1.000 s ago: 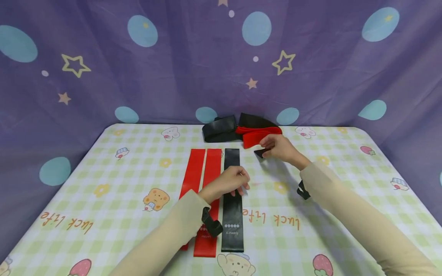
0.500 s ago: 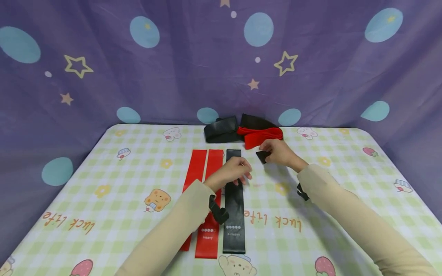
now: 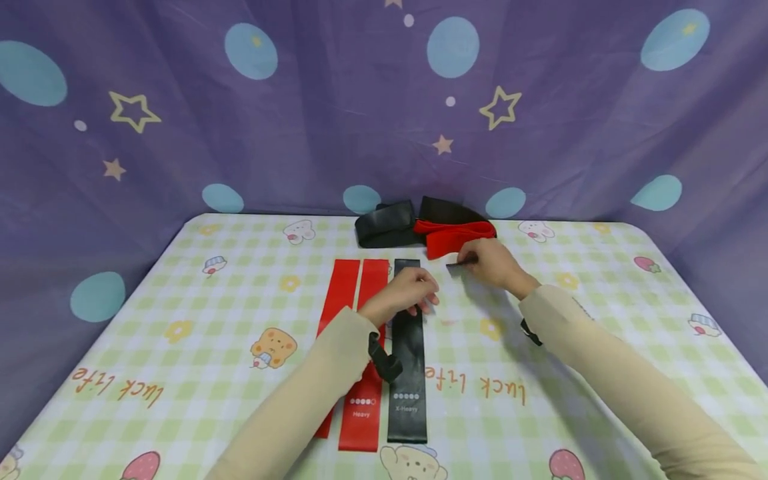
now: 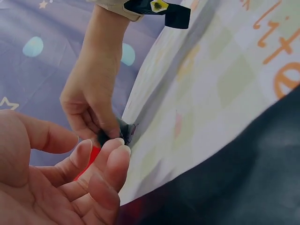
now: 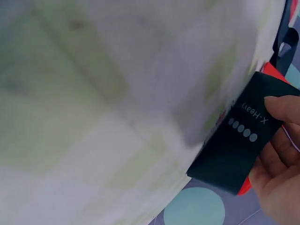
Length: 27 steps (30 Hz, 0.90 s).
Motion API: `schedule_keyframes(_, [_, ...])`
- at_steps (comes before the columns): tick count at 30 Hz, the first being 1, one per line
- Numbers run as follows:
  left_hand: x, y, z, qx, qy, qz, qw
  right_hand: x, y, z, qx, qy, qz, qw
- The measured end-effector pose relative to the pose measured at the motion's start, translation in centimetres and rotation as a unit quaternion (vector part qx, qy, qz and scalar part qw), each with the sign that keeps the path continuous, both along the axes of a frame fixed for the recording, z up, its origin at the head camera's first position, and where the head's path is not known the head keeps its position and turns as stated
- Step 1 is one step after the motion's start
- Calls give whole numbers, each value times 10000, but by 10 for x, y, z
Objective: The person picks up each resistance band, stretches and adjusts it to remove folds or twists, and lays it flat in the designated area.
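Note:
The right hand (image 3: 493, 265) pinches a black band (image 3: 459, 265) just in front of the red folded band (image 3: 451, 241). In the right wrist view the thumb lies on that black band (image 5: 241, 136), which reads "X-Heavy". My left hand (image 3: 408, 292) hovers over the upper part of a flat black band (image 3: 407, 360), its fingers loosely bent and holding nothing. Left of it two red bands (image 3: 362, 427) (image 3: 341, 287) lie lengthwise, partly hidden by the left forearm. The left wrist view shows the left hand (image 4: 70, 173) empty, near the right hand (image 4: 93, 89).
At the table's back edge a looped black band (image 3: 384, 225) and another black band (image 3: 453, 210) lie beside the red folded one. A checked cloth (image 3: 216, 293) covers the table, and a purple curtain (image 3: 336, 120) hangs behind it.
The left hand has moved away from me, up along the flat black band. The right hand has shifted slightly and tilted the black band it pinches.

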State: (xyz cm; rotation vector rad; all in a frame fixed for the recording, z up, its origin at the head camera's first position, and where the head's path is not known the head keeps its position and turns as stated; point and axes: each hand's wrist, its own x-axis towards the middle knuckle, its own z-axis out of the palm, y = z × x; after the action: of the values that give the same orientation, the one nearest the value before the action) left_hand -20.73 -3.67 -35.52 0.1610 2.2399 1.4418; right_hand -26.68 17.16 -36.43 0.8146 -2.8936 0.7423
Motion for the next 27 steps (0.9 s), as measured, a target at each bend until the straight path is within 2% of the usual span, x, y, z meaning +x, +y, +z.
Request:
schedule_keyframes(7, [-16,22,0,243,2,468,9986,-7,11,11,-812,-247,-697,9940])
schedule_keyframes(11, [-24,33,2,277,91,745,9968,-10,15,16,-1363,-820,-984,9824])
schedule_keyframes(14, [-28,40,3,353,205,950,9946,-10,17,19,-1615,-1305,-1152,9714])
schedule_keyframes(16, [-29,43,5,426,327,1088,9926,-10,17,22,-1710,-1477,-1238,9662])
schedule_keyframes(22, [-30,48,5,462,563,1333,9884,-8,18,30,-2007,-1489,-1317,9593])
schedule_keyframes(25, [-31,50,3,504,435,1319,9890,-7,17,36,-2071,-1577,-1352,9560])
schedule_keyframes(27, [-31,52,0,650,198,1285,9894,-6,15,41,-2128,-1703,-1388,9521])
